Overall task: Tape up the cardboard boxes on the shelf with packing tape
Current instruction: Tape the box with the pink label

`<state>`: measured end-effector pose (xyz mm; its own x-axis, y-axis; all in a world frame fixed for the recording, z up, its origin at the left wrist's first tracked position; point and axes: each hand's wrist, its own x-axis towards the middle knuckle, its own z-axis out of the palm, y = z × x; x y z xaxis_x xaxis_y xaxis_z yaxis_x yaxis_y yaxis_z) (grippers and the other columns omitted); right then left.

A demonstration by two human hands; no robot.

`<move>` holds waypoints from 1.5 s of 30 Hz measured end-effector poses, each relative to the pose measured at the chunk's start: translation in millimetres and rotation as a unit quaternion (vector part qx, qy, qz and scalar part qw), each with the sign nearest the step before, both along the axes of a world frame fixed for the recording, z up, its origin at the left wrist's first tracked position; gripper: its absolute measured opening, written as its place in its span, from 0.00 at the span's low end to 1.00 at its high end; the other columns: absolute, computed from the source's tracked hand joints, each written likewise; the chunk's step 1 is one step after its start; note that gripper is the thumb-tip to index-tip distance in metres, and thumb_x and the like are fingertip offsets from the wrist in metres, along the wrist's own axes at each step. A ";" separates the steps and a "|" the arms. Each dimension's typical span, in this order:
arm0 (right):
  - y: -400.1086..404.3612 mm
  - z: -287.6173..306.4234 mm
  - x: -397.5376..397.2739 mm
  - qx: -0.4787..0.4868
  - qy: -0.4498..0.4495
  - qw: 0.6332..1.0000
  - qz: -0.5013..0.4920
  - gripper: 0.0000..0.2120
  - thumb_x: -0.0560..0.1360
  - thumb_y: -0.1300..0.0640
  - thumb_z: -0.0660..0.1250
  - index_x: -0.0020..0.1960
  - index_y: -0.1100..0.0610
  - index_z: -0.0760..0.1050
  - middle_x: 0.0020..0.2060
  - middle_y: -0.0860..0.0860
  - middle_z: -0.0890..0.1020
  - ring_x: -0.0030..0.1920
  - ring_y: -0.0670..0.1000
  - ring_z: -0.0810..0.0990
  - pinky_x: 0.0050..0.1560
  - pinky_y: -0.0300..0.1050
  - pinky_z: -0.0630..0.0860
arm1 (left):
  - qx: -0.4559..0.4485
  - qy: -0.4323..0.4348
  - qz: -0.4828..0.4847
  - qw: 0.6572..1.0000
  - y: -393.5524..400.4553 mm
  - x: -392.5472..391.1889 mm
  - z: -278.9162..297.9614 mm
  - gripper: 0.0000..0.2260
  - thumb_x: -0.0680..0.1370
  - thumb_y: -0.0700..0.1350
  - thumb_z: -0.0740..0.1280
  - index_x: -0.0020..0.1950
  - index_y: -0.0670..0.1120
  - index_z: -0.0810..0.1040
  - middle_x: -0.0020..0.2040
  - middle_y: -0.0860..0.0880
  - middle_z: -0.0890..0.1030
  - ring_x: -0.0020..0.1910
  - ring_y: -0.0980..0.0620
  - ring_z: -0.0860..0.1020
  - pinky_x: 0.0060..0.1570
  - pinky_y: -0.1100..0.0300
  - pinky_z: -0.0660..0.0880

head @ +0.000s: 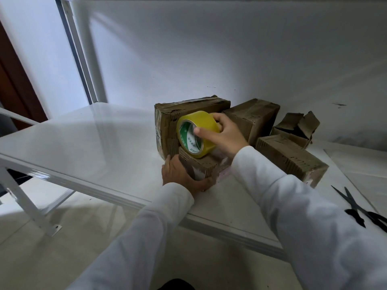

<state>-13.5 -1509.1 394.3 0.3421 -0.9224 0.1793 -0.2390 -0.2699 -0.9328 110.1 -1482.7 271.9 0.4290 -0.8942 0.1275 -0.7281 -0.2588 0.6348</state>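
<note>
On the white shelf (83, 147), near its front edge, sits the small cardboard box (206, 167) being taped; left hand (178, 174) is wrapped around its near-left corner, fingers curled under the bottom edge, pinning it down; right hand (223, 133) has the yellow tape roll (196, 133) gripped, thumb across the core and fingers over the outer rim, with the roll resting on the box top. Looks like a strip is running over the top right now; there's a glossy patch already on the front face.

My two cents on doing it well: keep the left hand clamped so the box doesn't skid on that slick shelf; pull the roll low and flat along the seam so the tape doesn't wrinkle; carry it over the edge before cutting. Scissors (360, 208) are lying to the right, well apart, so you'll need a hand free for them.

Writing-wise: the roll's core has a green-and-white label with printed characters, too small to read; the bigger box (167, 120) behind has a white sticker with digits, blurry, can't make them out.
</note>
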 end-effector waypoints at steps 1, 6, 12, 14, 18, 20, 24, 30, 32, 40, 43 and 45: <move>0.0 -1.0 1.9 0.003 0.015 1.000 0.001 0.23 0.72 0.48 0.71 0.63 0.50 0.68 0.49 0.44 0.75 0.45 0.40 0.74 0.36 0.31 0.71 | 0.008 0.017 -0.003 1.000 0.3 -0.6 1.1 0.53 0.58 0.68 0.74 0.74 0.48 0.55 0.73 0.46 0.63 0.72 0.44 0.61 0.70 0.51 0.63; -3.1 4.4 6.5 -0.016 0.105 0.994 -0.042 0.17 0.73 0.44 0.66 0.56 0.53 0.72 0.45 0.48 0.76 0.45 0.48 0.75 0.39 0.40 0.70 | 0.074 0.073 -0.032 0.994 -0.6 -2.6 7.7 0.54 0.61 0.68 0.73 0.76 0.53 0.45 0.76 0.50 0.59 0.74 0.42 0.58 0.71 0.46 0.63; 1.3 23.6 -4.8 -0.060 0.270 0.959 -0.056 0.18 0.71 0.38 0.64 0.49 0.52 0.73 0.41 0.47 0.77 0.42 0.49 0.76 0.38 0.39 0.70 | 0.062 0.081 -0.029 0.994 -0.2 -1.7 9.9 0.54 0.61 0.68 0.74 0.76 0.53 0.47 0.74 0.50 0.62 0.73 0.42 0.59 0.71 0.45 0.63; 5.1 26.7 -9.9 -0.055 0.279 0.957 -0.059 0.19 0.71 0.37 0.64 0.48 0.52 0.74 0.38 0.46 0.76 0.40 0.47 0.75 0.35 0.39 0.68 | 0.055 0.075 -0.037 0.995 1.9 -3.3 12.5 0.54 0.61 0.67 0.73 0.76 0.53 0.47 0.75 0.51 0.62 0.74 0.42 0.58 0.72 0.44 0.60; 14.6 35.0 -21.1 -0.046 0.341 0.938 -0.042 0.17 0.72 0.38 0.63 0.41 0.52 0.73 0.37 0.48 0.77 0.38 0.47 0.75 0.40 0.40 0.71 | 0.036 0.074 -0.033 0.996 7.8 -5.4 18.8 0.52 0.63 0.66 0.74 0.77 0.50 0.48 0.75 0.50 0.61 0.75 0.44 0.57 0.74 0.44 0.55; 19.3 34.0 -28.0 -0.035 0.343 0.938 -0.039 0.18 0.72 0.38 0.63 0.42 0.53 0.73 0.37 0.49 0.76 0.38 0.47 0.75 0.39 0.40 0.71 | 0.030 0.059 -0.039 0.997 8.7 -6.0 21.9 0.52 0.63 0.65 0.74 0.77 0.50 0.48 0.75 0.50 0.61 0.75 0.44 0.57 0.74 0.44 0.53; 21.3 35.3 -26.9 -0.039 0.362 0.931 -0.043 0.17 0.72 0.37 0.63 0.40 0.52 0.71 0.37 0.48 0.76 0.37 0.47 0.74 0.36 0.38 0.69 | 0.026 0.047 -0.039 0.998 10.0 -7.9 23.7 0.53 0.63 0.65 0.75 0.77 0.49 0.48 0.76 0.49 0.60 0.76 0.44 0.54 0.75 0.45 0.47; 32.0 15.6 -37.1 0.017 0.487 0.873 -0.001 0.23 0.71 0.37 0.64 0.58 0.51 0.68 0.49 0.50 0.75 0.42 0.47 0.72 0.45 0.40 0.71 | 0.017 0.063 -0.029 0.997 1.0 -0.8 15.1 0.47 0.63 0.65 0.73 0.74 0.49 0.56 0.72 0.49 0.68 0.73 0.46 0.62 0.75 0.44 0.43; 35.6 5.1 -43.7 0.074 0.434 0.898 -0.002 0.30 0.72 0.38 0.65 0.69 0.50 0.65 0.61 0.53 0.74 0.49 0.50 0.72 0.50 0.41 0.71 | 0.021 0.049 -0.034 0.998 -1.5 -0.7 14.3 0.48 0.62 0.65 0.74 0.74 0.50 0.55 0.72 0.49 0.67 0.73 0.46 0.63 0.75 0.45 0.45; 20.6 -11.7 -29.5 0.096 0.478 0.873 -0.007 0.35 0.71 0.35 0.63 0.71 0.53 0.64 0.61 0.54 0.74 0.56 0.54 0.75 0.51 0.43 0.75 | 0.024 0.037 -0.036 0.998 1.6 -2.2 17.6 0.48 0.64 0.62 0.75 0.75 0.48 0.54 0.72 0.48 0.67 0.73 0.44 0.63 0.74 0.45 0.49; 20.7 -11.4 -28.9 0.103 0.468 0.878 -0.008 0.34 0.72 0.36 0.63 0.71 0.53 0.63 0.60 0.54 0.74 0.56 0.54 0.74 0.51 0.43 0.74 | 0.027 0.046 -0.035 0.998 2.9 -2.0 19.2 0.48 0.65 0.62 0.74 0.75 0.48 0.53 0.73 0.48 0.67 0.73 0.45 0.63 0.75 0.45 0.45; 26.1 -8.8 -29.6 0.095 0.449 0.888 0.000 0.34 0.73 0.38 0.63 0.73 0.51 0.60 0.64 0.54 0.72 0.60 0.55 0.73 0.56 0.44 0.74 | 0.021 0.049 -0.040 0.998 5.2 -3.0 21.9 0.46 0.67 0.62 0.73 0.75 0.48 0.52 0.73 0.48 0.66 0.74 0.45 0.61 0.75 0.46 0.42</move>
